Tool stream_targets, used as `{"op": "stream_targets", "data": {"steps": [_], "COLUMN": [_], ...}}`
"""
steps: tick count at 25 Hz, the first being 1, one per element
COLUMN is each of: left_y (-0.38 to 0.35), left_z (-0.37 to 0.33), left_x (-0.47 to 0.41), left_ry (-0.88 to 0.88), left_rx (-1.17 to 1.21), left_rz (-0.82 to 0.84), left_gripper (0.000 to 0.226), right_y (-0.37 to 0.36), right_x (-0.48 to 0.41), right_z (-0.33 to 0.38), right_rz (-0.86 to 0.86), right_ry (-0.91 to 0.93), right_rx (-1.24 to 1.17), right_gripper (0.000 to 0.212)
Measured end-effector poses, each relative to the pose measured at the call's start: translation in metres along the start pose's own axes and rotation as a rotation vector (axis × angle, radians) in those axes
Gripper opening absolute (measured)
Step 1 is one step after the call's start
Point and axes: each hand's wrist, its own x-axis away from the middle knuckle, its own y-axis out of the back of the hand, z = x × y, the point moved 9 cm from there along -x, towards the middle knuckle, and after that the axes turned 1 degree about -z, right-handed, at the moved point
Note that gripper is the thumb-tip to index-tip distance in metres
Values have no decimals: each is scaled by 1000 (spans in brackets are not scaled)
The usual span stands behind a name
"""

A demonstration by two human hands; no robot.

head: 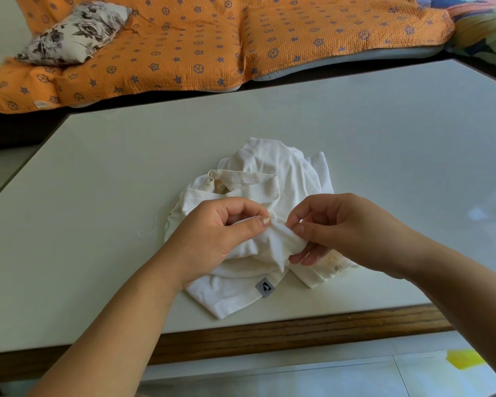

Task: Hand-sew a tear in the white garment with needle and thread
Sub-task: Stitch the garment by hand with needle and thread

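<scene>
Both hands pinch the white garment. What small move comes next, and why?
Probably draw the right hand away from the left hand to pull the stitch through: both pinch one raised fold of the white garment, fingertips nearly meeting, and slack thread lies on the table. I cannot make out the needle.

Pretty bright, soft daylight here, with white glare washing out the desk (481, 216) on the right, only faint shadows, and wide-lens bending plus some softness toward the far edges.
</scene>
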Motion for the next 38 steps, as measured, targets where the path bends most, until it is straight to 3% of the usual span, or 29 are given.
{"op": "stream_targets", "data": {"steps": [23,38], "left_y": [0,-11], "left_z": [2,16], "left_x": [-1,-4], "left_ry": [12,120], "left_rx": [-7,29], "left_rz": [-13,-32], "left_gripper": [20,8], "right_y": [0,-14], "right_x": [0,-2], "right_z": [0,-2], "right_rz": [14,-29], "right_ry": [23,49], "right_rx": [-21,-151], "right_gripper": [11,7]}}
